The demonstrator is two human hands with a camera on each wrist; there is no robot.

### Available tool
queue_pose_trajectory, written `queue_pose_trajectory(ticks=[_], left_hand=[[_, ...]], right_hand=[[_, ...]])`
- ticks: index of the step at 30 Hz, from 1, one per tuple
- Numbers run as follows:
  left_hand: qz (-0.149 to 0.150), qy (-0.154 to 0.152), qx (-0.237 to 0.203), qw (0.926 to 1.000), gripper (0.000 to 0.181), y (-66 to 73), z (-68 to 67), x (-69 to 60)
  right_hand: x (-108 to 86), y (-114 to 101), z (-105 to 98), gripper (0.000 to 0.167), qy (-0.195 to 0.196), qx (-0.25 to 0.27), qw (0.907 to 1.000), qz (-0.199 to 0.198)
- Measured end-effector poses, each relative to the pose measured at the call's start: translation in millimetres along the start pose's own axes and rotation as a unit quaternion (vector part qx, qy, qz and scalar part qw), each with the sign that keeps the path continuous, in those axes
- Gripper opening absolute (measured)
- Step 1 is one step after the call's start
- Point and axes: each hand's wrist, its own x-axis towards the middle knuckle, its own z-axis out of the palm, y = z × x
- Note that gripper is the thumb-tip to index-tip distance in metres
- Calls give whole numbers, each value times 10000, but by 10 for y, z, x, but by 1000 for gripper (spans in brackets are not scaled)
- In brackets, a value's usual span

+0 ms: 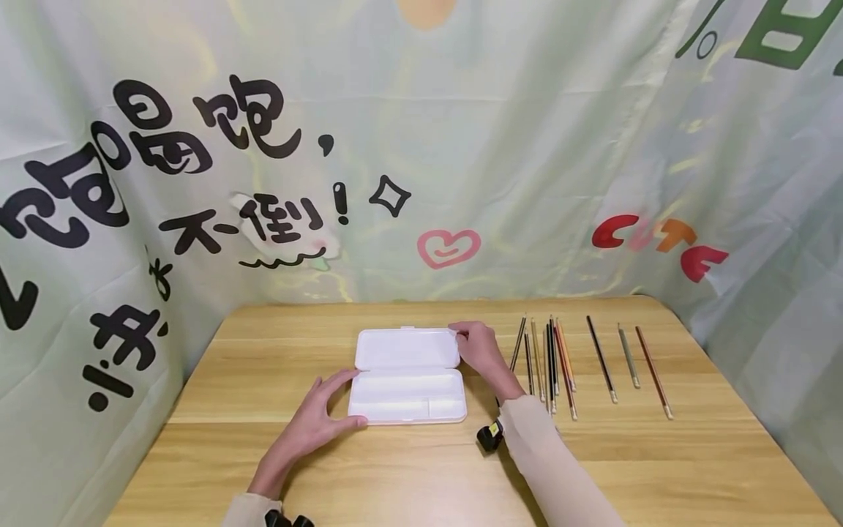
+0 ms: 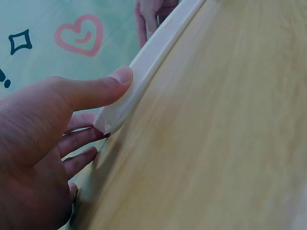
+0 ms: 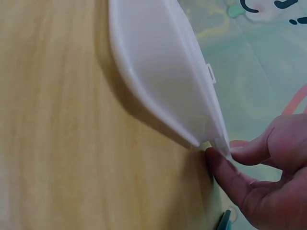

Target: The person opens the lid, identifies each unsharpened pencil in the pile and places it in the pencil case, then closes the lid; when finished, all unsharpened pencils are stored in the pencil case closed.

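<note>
A white plastic pencil case point(image 1: 388, 412) lies unfolded on the table, its lid point(image 1: 405, 350) laid back toward the far side. The tray part has a long compartment and a small one at the right; no pencils show in it. My left hand point(image 1: 312, 417) holds the case's near left corner, the thumb on the front wall point(image 2: 148, 62) and the fingers along the left side. At the lid's far right corner, my right hand point(image 1: 483, 350) pinches the edge between thumb and fingers. A small latch tab point(image 3: 211, 73) sticks out from the lid's far edge.
Several pencils point(image 1: 552, 366) lie in a loose group right of the case, partly behind the right forearm. Farther right are a black pencil point(image 1: 601, 359), a grey-green pencil point(image 1: 628, 356) and a brown pencil point(image 1: 653, 372). A printed curtain point(image 1: 514, 183) hangs behind the wooden table point(image 1: 658, 468).
</note>
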Motion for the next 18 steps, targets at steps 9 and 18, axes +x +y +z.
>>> queue_pose_trajectory(ticks=[9, 18], left_hand=[[60, 147, 225, 9996, 84, -1, -18, -9], [-10, 220, 361, 9991, 85, -52, -6, 32]], right_hand=[[-50, -7, 11, 34, 228, 147, 9991, -331], [-219, -32, -260, 33, 468, 970, 9928, -520]])
